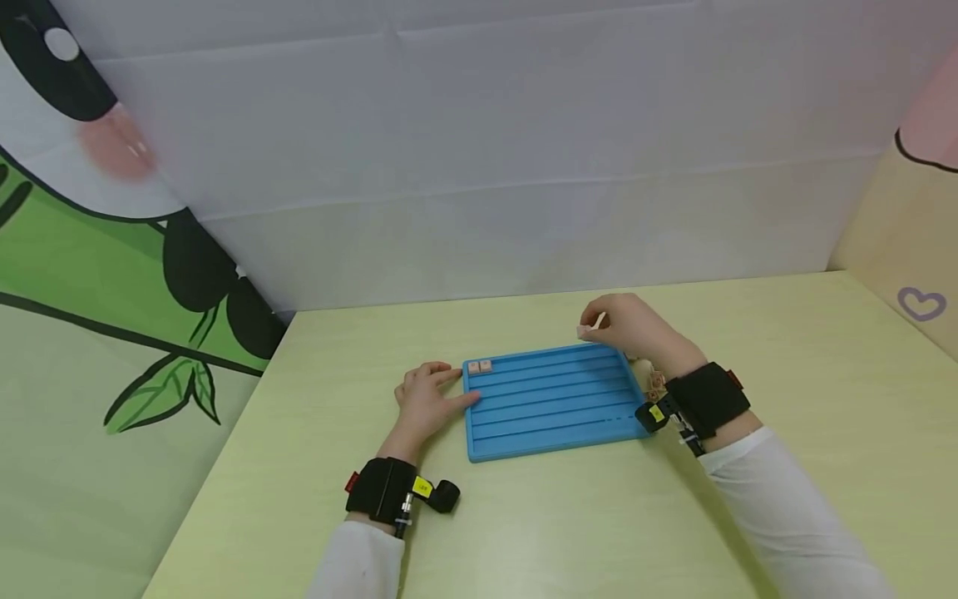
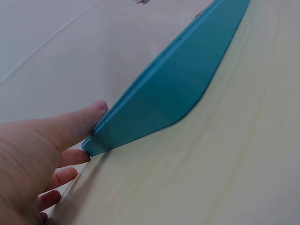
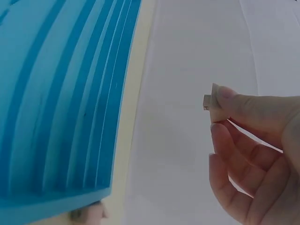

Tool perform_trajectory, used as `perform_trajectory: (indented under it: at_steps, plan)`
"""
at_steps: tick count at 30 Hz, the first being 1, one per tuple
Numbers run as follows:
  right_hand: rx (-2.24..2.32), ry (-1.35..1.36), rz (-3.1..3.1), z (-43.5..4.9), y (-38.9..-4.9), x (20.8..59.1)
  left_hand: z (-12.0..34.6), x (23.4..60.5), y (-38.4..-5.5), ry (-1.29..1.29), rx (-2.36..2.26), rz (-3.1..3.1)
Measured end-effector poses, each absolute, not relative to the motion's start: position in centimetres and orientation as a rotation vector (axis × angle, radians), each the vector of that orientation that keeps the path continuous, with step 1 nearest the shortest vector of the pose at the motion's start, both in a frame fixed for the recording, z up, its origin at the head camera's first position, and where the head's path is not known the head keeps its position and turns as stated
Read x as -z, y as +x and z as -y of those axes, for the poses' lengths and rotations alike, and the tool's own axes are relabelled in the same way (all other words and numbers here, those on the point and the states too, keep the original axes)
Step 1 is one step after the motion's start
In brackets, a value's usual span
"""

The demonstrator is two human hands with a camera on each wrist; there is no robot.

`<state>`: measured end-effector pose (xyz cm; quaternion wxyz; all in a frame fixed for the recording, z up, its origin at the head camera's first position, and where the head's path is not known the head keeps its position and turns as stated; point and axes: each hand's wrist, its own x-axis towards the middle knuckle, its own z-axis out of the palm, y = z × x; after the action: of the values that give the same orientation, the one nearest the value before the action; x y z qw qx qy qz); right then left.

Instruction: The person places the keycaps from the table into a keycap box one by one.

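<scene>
A blue tray (image 1: 554, 403) with raised parallel ridges lies on the table. Two small pinkish tiles (image 1: 480, 366) sit side by side at its far left corner. My left hand (image 1: 424, 406) is at the tray's left side, its thumb resting on the rim and its index finger touching the side; the other fingers lie loosely beside it. Beyond the tray's far right edge, my right hand (image 1: 636, 327) pinches a small pale tile (image 3: 218, 107) between thumb and index finger, raised off the table. A small square stub protrudes from that tile in the right wrist view.
Just right of the tray, partly hidden by my right wrist, lie several small tan pieces (image 1: 655, 385). A pale wood-look table (image 1: 569, 532) meets a white cloth backdrop (image 1: 524, 166) behind, with printed panels left and right.
</scene>
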<state>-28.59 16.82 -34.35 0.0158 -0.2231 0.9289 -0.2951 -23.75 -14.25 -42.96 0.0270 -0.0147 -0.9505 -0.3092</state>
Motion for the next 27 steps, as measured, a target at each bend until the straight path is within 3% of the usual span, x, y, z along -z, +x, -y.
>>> perform_trajectory:
  at_steps: [15,27]
  plan:
    - [0.773,-0.963,-2.798,-10.0,-29.5,33.5,14.0,42.6,-23.7,-0.029,0.969,2.923]
    - [0.620,-0.949,-2.781,-7.0,-30.0,35.4,14.3,43.2,-23.9,-0.022,0.992,2.914]
